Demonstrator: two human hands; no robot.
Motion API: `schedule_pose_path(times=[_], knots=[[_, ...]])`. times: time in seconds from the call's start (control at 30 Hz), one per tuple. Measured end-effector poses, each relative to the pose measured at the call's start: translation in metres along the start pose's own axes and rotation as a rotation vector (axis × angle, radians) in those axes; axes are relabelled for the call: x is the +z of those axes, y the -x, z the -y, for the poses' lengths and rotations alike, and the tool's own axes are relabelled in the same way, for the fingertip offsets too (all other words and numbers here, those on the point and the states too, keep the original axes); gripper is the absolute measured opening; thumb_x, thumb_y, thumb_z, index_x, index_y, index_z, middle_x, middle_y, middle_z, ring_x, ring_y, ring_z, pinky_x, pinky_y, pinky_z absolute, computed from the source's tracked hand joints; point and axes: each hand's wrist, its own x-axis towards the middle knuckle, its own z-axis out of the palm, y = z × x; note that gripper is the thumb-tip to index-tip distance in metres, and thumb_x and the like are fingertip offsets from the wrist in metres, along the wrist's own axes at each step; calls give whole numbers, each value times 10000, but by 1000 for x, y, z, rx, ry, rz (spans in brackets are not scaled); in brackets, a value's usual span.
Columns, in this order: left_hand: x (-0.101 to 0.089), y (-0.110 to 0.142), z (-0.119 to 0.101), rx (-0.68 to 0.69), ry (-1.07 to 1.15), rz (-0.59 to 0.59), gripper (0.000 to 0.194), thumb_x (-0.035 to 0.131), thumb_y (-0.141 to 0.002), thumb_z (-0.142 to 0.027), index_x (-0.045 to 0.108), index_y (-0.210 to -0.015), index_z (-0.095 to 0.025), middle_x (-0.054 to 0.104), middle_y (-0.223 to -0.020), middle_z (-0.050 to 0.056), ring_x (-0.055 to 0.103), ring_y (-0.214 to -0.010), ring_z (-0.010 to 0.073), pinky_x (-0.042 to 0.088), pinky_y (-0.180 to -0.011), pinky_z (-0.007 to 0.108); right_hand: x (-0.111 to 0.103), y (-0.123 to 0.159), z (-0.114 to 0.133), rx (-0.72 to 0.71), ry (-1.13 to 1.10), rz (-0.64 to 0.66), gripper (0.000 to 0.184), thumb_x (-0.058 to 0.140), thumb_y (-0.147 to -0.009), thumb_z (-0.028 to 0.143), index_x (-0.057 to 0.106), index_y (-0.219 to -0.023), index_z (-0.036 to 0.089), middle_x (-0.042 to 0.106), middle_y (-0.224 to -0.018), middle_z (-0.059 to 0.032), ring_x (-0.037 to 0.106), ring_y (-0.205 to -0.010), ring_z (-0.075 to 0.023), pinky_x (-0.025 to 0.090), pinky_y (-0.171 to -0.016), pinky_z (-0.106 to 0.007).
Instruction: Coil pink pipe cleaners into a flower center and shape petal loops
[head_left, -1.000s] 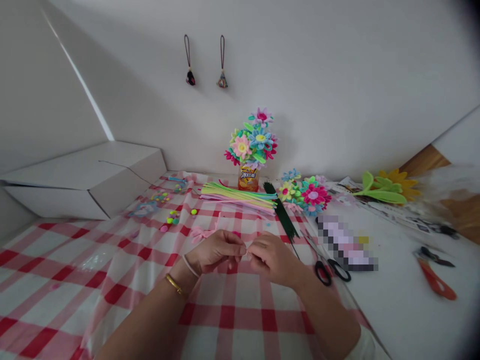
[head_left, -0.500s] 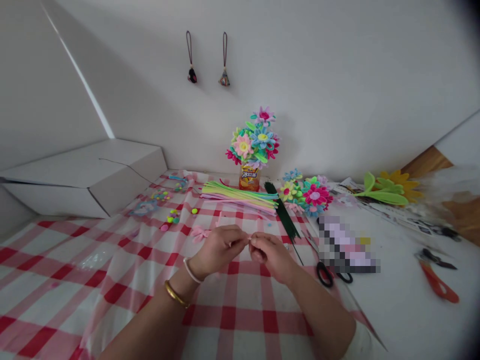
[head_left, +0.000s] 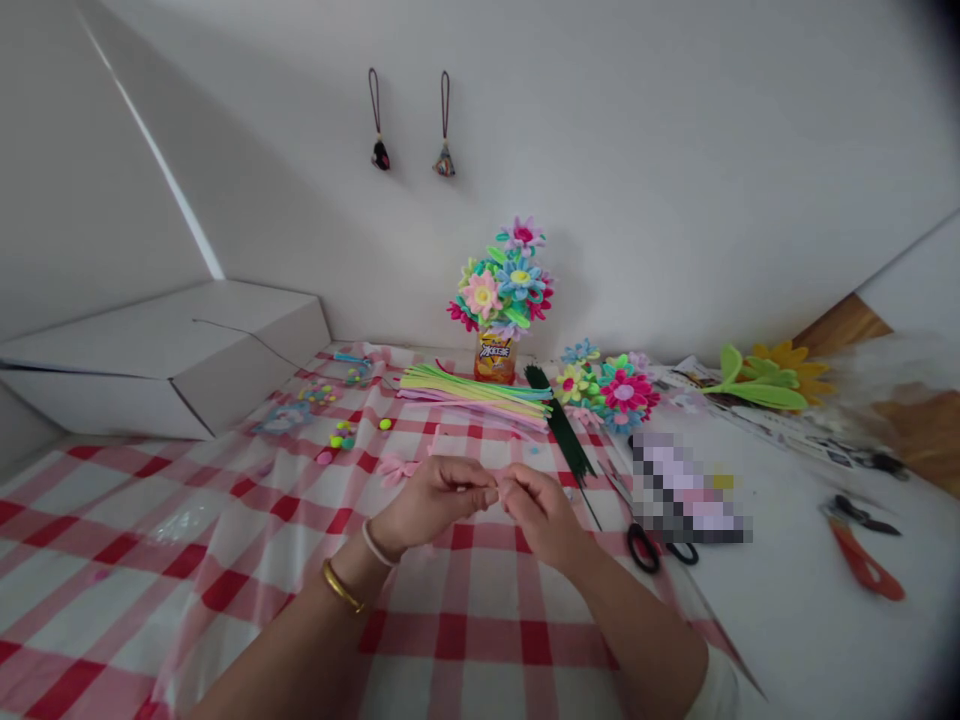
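My left hand [head_left: 442, 498] and my right hand [head_left: 540, 510] meet fingertip to fingertip over the checked cloth. Both are closed in a pinch. A small pale pinkish bit shows between them, mostly covered by the fingers, and I cannot make out its kind. Just beyond my left hand lies a pink looped piece of fuzzy pipe cleaner [head_left: 396, 469]. Farther back is a bundle of green, yellow, blue and pink pipe cleaners [head_left: 472, 393]. To the right of it lie dark green stems [head_left: 564, 430], with black-handled scissors [head_left: 643, 547] nearer my right forearm.
Fuzzy flowers [head_left: 519, 278] stand in an orange-labelled container [head_left: 495, 358] by the wall; more flowers [head_left: 624, 390] lie right. Small pompoms [head_left: 341, 437] are scattered left, before a white box [head_left: 247, 345]. Orange-handled pliers [head_left: 862, 560] and a pixelated object [head_left: 690, 490] lie right.
My right-hand fingers have rolled over slightly at the pinch, and my left fingers have straightened a little. The whole view has shifted slightly; the things on the table stay in place.
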Motion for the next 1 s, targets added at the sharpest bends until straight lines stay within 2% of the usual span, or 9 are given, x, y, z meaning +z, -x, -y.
schedule_pose_path(times=[0.1,0.2,0.27,0.37,0.5,0.63,0.77,0.93,1.0], knots=[[-2,0,-2,87,-116,-38,121,635,-708,-246,670,-657,-142,541,-604,-4,439,-568,78,330,-542,216,6,-4,-6,200,-400,21,217,404,-789,235,378,-577,197,274,-498,71,248,-439,-75,191,-441,-235],[-4,-2,4,-112,112,-52,131,659,-685,-261,662,-703,-131,517,-569,-16,403,-512,64,300,-497,209,6,-7,-6,243,-489,5,234,464,-788,289,409,-582,192,294,-503,70,260,-445,-70,203,-448,-233],[-4,-3,8,-211,326,-50,156,668,-676,-265,662,-743,-124,526,-576,-10,414,-500,61,303,-490,207,3,-7,-3,238,-475,-14,234,493,-797,330,454,-614,189,359,-520,58,309,-471,-76,239,-470,-234],[-5,-3,12,-221,476,-115,156,675,-672,-252,668,-751,-117,564,-618,14,451,-514,66,324,-497,206,-2,-6,1,177,-334,-41,249,484,-823,363,502,-651,184,453,-560,34,399,-536,-92,311,-535,-240],[-4,-4,12,-211,424,-196,148,708,-640,-241,659,-678,-107,563,-572,4,453,-474,57,320,-473,198,-5,-6,1,123,-208,-84,208,529,-803,368,550,-721,179,523,-632,13,472,-607,-112,366,-602,-252],[-3,-4,12,-212,366,-184,165,707,-642,-260,662,-668,-103,556,-543,-2,439,-447,51,315,-460,203,-6,-7,-1,135,-173,-116,169,575,-772,348,572,-764,179,539,-672,11,477,-634,-116,376,-614,-252],[-3,-5,14,-212,437,-165,181,706,-643,-263,676,-720,-101,592,-598,22,473,-489,66,340,-481,212,-8,-7,-2,154,-145,-129,171,570,-772,340,576,-725,176,535,-672,13,470,-659,-118,371,-638,-254],[-2,-7,15,-198,506,-308,153,749,-573,-194,652,-650,-103,573,-560,-1,454,-472,55,321,-462,198,-6,-7,-3,162,-149,-177,179,573,-762,350,578,-716,177,528,-661,17,463,-645,-118,360,-631,-252],[-2,-6,14,-205,540,-297,158,752,-562,-184,641,-638,-102,570,-543,0,463,-471,64,318,-456,200,-4,-6,-3,169,-205,-156,184,577,-760,353,575,-705,178,527,-653,16,463,-645,-119,359,-638,-255]])
